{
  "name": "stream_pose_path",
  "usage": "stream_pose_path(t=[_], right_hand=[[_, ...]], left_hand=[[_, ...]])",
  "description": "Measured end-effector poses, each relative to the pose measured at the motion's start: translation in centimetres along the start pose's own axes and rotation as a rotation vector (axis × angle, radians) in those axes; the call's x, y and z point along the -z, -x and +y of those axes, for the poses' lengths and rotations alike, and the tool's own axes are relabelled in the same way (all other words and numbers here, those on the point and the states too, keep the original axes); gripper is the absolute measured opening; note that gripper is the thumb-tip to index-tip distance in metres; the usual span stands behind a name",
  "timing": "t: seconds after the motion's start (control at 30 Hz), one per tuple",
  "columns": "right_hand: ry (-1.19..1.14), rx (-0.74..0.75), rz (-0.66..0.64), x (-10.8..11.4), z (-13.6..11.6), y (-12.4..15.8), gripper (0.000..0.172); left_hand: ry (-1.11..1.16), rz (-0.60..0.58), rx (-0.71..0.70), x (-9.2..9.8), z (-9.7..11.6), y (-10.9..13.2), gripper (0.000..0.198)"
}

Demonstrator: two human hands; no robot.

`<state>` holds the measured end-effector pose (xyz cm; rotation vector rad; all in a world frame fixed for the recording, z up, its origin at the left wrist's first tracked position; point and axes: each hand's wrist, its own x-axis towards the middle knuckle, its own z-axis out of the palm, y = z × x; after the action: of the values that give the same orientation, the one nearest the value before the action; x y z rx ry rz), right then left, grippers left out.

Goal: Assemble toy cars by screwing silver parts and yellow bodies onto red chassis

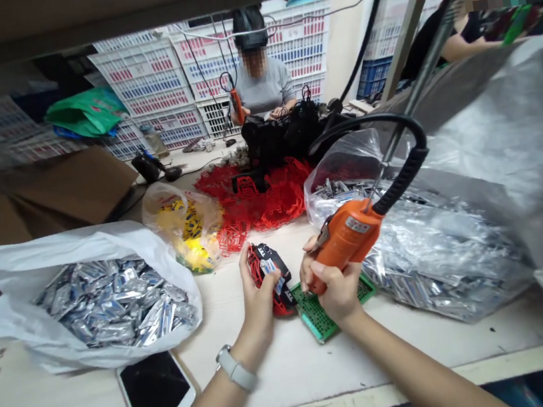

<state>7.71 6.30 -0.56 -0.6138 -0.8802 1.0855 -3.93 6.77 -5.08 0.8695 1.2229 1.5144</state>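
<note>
My left hand is closed around a small black and red toy car body, its thumb pressed on a silver-and-blue piece on top. My right hand grips an orange electric screwdriver, tilted, with a thick black cord running from its upper end. The driver's tip is hidden by my fingers. Below my right hand and beside the car body lies a green tray full of small holes; the hand and driver cover part of it.
Left stands a white bag of silver packets; right, a clear bag of similar ones. Behind are yellow parts in a bag and red plastic frames. A phone lies at the front edge. Another person sits opposite.
</note>
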Motion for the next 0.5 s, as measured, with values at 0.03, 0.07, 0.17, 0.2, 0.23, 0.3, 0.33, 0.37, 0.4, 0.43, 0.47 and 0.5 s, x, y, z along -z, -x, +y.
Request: stream_pose_path(t=[0.03,0.07,0.17,0.2,0.23,0.3,0.33,0.37,0.4,0.43,0.47,0.5], right_hand=[[-0.002,0.000,0.003,0.0,0.1,0.0,0.020],[-0.004,0.000,0.007,0.0,0.2,0.1,0.020],[-0.005,0.002,0.014,0.0,0.3,0.1,0.019],[-0.004,0.006,0.009,0.0,0.1,0.1,0.019],[-0.005,0.014,0.006,0.0,-0.1,0.1,0.019],[-0.015,0.047,0.024,-0.2,-1.0,-0.2,0.019],[-0.029,0.077,0.046,-0.4,-1.6,-0.3,0.020],[-0.048,0.112,0.076,-0.7,-2.3,-0.5,0.020],[-0.072,0.152,0.108,-1.0,-2.9,-0.7,0.019],[-0.098,0.193,0.133,-1.4,-3.5,-0.9,0.019],[-0.124,0.228,0.151,-1.8,-4.0,-1.1,0.018],[-0.146,0.253,0.160,-2.2,-4.3,-1.3,0.018]], left_hand=[[0.003,0.000,0.002,0.0,0.0,0.0,0.084],[0.006,0.003,0.004,0.0,0.0,0.0,0.083],[0.014,0.009,0.012,0.0,0.0,0.0,0.084],[0.017,0.011,0.013,0.0,0.0,0.0,0.083],[0.019,0.013,0.013,0.0,0.0,-0.1,0.083],[0.026,0.021,0.012,0.0,0.0,-0.1,0.082],[0.032,0.025,0.014,0.0,0.0,-0.1,0.082],[0.038,0.027,0.019,0.0,0.0,-0.1,0.082],[0.041,0.028,0.024,-0.1,0.0,-0.1,0.083],[0.043,0.028,0.028,-0.1,0.0,-0.1,0.084],[0.042,0.027,0.031,-0.1,0.0,-0.1,0.084],[0.040,0.027,0.031,-0.1,0.0,0.0,0.085]])
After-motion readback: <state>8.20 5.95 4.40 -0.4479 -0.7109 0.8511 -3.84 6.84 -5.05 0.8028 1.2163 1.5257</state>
